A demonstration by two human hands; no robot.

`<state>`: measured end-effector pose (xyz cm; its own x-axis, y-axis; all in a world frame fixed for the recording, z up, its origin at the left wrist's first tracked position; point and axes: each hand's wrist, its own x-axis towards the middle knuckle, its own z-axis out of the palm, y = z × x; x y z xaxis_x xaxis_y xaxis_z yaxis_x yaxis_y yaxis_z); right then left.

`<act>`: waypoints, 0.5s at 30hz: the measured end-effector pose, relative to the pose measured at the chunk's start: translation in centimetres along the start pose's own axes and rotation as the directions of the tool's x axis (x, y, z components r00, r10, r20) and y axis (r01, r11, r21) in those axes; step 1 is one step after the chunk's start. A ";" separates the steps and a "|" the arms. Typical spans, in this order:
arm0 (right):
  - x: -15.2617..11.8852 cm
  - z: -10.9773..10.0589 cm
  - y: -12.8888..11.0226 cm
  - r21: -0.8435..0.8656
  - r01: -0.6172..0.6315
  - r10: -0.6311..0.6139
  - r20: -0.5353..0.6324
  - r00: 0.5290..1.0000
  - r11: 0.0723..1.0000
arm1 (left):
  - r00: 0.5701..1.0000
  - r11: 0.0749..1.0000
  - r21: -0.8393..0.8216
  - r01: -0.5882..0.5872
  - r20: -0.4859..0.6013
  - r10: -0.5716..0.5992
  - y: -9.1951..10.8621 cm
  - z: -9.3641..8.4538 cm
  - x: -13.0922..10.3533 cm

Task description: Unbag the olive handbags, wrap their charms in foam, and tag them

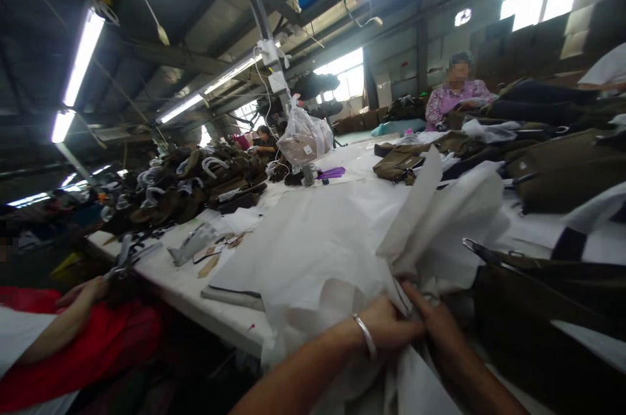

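Observation:
A large sheet of thin white wrapping paper (313,239) spreads over the table in front of me, bunched and folded up on its right side. My left hand (388,327), with a silver bangle at the wrist, is closed on a gathered fold of the paper. Close against it, my right hand (430,310) also grips the crumpled paper, its fingers partly hidden in the folds. Just right of my hands lies a dark olive bag (548,317) with a metal ring at its strap end.
Beyond the paper, a clear plastic bag (306,138) hangs at a post above purple strips (331,173). Olive bags (572,167) pile up at right, more (171,196) at left. A co-worker's hand (92,288) is at the left table edge; another person (457,92) sits behind.

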<state>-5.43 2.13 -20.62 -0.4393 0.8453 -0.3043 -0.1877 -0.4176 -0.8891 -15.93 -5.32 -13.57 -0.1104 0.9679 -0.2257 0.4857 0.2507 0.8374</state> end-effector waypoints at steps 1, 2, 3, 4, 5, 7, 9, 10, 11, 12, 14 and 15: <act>-0.2 -0.6 0.0 0.028 -0.015 0.015 -0.007 1.000 0.999 | 0.998 0.999 0.034 -0.002 0.057 0.000 -0.1 -1.8 0.0; -0.5 -1.1 0.0 0.051 -0.026 0.027 -0.008 1.000 0.998 | 0.994 0.992 0.121 0.021 0.106 -0.033 -0.3 -4.1 0.3; -0.8 -1.6 -0.2 0.066 -0.038 0.039 -0.011 0.999 0.997 | 0.995 0.985 0.164 0.057 0.073 -0.069 -0.6 -6.7 0.9; -1.1 -2.0 -0.3 0.075 -0.050 0.051 -0.022 0.998 0.996 | 0.995 0.977 0.190 0.094 0.000 -0.096 -1.0 -9.6 1.7; -1.4 -2.3 -0.3 0.080 -0.055 0.057 -0.030 0.998 0.995 | 0.988 0.966 0.220 0.135 -0.108 -0.114 -1.4 -12.4 2.6; -1.9 -2.8 -0.3 0.077 -0.065 0.067 -0.027 0.997 0.995 | 0.935 0.930 0.284 0.234 -0.329 -0.135 -2.6 -17.4 4.4; -2.0 -3.3 0.2 0.060 -0.075 0.078 -0.045 0.996 0.995 | 0.858 0.877 0.325 0.353 -0.488 -0.164 -4.2 -21.0 5.8; -1.9 -3.7 0.6 0.040 -0.073 0.075 -0.057 0.996 0.997 | 0.820 0.848 0.335 0.410 -0.542 -0.183 -5.2 -22.1 6.3; -1.6 -4.2 1.0 0.004 -0.070 0.070 -0.069 0.995 0.998 | 0.785 0.819 0.339 0.463 -0.586 -0.201 -6.2 -22.8 6.8; -1.1 -4.8 1.5 -0.042 -0.067 0.063 -0.082 0.995 0.997 | 0.752 0.791 0.338 0.509 -0.621 -0.218 -7.3 -23.2 7.2; -0.2 -6.3 2.6 -0.143 -0.062 0.049 -0.095 0.994 0.988 | 0.698 0.747 0.332 0.576 -0.675 -0.238 -9.5 -23.4 7.8; 0.2 -7.1 3.2 -0.206 -0.037 0.015 -0.109 0.994 0.978 | 0.678 0.732 0.328 0.596 -0.695 -0.240 -10.6 -23.4 8.2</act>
<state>0.11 3.31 -25.90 -0.3440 0.8702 -0.3527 0.0138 -0.3709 -0.9286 -42.21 0.34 -12.61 -0.7942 0.6075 -0.0080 0.5746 0.7553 0.3152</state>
